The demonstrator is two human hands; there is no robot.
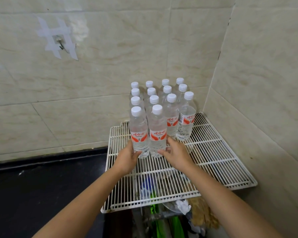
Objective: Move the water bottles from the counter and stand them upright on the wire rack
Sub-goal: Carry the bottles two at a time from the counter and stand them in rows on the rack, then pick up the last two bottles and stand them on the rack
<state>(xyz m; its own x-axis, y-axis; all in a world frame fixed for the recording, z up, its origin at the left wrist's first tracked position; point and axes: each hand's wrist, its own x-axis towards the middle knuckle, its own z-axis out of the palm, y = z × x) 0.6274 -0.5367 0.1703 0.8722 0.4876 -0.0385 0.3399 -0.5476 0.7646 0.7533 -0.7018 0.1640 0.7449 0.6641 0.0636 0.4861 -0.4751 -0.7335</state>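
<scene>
Far left of the wire rack [213, 148], a small metal hook [61, 44] hangs on the tiled wall [110, 48], held under crossed strips of pale tape [49, 34]. Below it, still left of the rack, runs a dark counter [41, 186]; no bottles lie on the part of it that shows. The white rack sits in the corner where two tiled walls meet, and under its near edge a jumble of green, blue and brown items [170, 219] shows through the wires, too cluttered to name. On the rack's far half stands a cluster of clear water bottles [165, 93], all upright, white-capped, packed in rows with red-and-white labels facing forward. The left hand [127, 158] reaches in from below the rack's near left side, its fingers curled around the lower body of the front-left bottle [138, 133], whose base rests on the wires. Just right of it, touching side by side, stands the front-middle bottle [157, 133], and the right hand [176, 154] cups it from the right, thumb across the front of its lower part and fingers wrapped behind. Further right on the rack, the rightmost bottle [186, 117] stands at the cluster's right edge, with its barcode showing. The rack's right and near portions are bare wire.
</scene>
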